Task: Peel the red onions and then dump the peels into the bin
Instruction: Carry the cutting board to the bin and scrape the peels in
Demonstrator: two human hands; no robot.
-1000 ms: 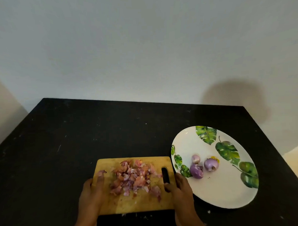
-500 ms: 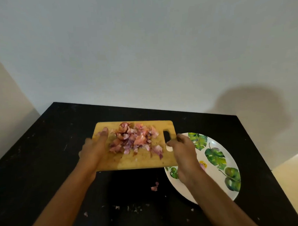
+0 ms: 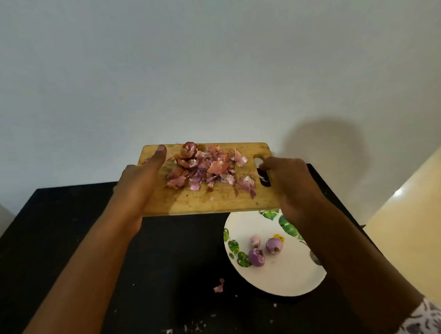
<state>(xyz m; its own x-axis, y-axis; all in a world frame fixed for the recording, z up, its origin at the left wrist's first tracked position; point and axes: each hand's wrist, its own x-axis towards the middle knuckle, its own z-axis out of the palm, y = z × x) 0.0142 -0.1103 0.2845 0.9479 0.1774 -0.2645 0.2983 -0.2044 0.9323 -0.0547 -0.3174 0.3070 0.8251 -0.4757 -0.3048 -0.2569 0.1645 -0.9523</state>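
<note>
Wall (image 3: 211, 67): plain pale surface behind the far edge of the worktop, with a soft shadow on it at the right.
Worktop (image 3: 54, 235): black and matte, dotted with pale specks.
Cutting board (image 3: 210, 202): wooden, with a handle slot at its right end; held in the air above the middle of the worktop, roughly level, one hand at each short end.
Plate (image 3: 280, 277): white with green leaf prints, flat on the worktop close to its right edge, partly covered by the right forearm.
Left hand (image 3: 140, 179): grips the board's left end, thumb laid along the top towards the far left corner; the fingers are hidden underneath.
Right hand (image 3: 290, 187): grips the board's right end at the slot, thumb curled by the opening.
Sleeve (image 3: 429, 319): patterned fabric on the right arm, at the bottom right corner.
Onion peels (image 3: 209, 172): loose pink and purple heap on the board, between the two hands.
Peeled red onions (image 3: 256, 257): three small ones grouped on the left part of the plate.
Stray peel (image 3: 219, 286): one pink scrap on the worktop, just left of the plate.
Crumbs (image 3: 187, 328): tiny bits near the worktop's near edge.
</note>
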